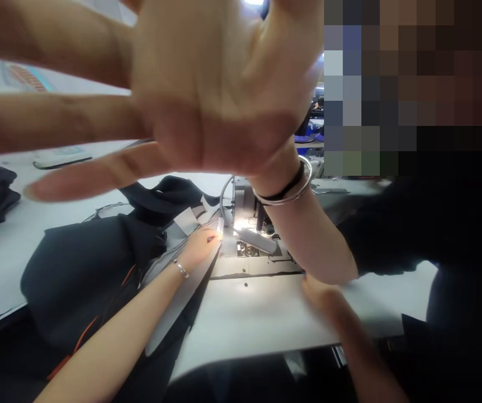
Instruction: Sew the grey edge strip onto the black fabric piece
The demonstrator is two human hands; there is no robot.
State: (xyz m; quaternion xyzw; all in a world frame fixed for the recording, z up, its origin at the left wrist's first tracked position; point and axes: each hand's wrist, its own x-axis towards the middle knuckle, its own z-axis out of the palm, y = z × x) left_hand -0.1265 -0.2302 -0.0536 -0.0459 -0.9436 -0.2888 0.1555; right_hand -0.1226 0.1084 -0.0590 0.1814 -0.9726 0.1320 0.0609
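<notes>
Left hand (199, 243) flat, fingers together, pinning the soft, light dark fabric (94, 268); right hand (320, 294) half hidden, state unclear; grip the edge by left fingertips.

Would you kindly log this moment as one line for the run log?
left hand: on grey fabric by sewing machine | right hand: flat on table | other person's hand: spread before camera

left hand (199, 243): flat, fingers extended forward | right hand (322, 294): resting palm-down, partly hidden
</notes>
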